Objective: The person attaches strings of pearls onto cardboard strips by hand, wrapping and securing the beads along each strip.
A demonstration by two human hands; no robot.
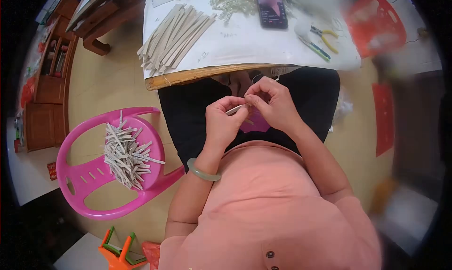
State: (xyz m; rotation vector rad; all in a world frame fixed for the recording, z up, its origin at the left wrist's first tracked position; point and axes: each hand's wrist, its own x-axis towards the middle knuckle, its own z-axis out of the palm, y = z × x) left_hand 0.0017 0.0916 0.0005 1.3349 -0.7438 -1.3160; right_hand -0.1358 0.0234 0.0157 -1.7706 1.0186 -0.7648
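- Left hand [222, 121] — pinched round a pale strip [235, 110].
- Right hand [277, 105] — fingertips pinched shut, hold unclear.
- Phone [271, 7] — screen text too small to read.

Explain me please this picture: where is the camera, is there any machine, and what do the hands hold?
There is no machine here. The single picture comes from a camera on a person's head, looking down at their bare hands.

The left hand holds a pale strip. The right hand pinches close to its end; what is between those fingertips is too small to tell.

On the white-covered table lie long strips, clear beads, a phone and yellow-handled pliers. At left, a pink chair carries a pile of short folded pieces.
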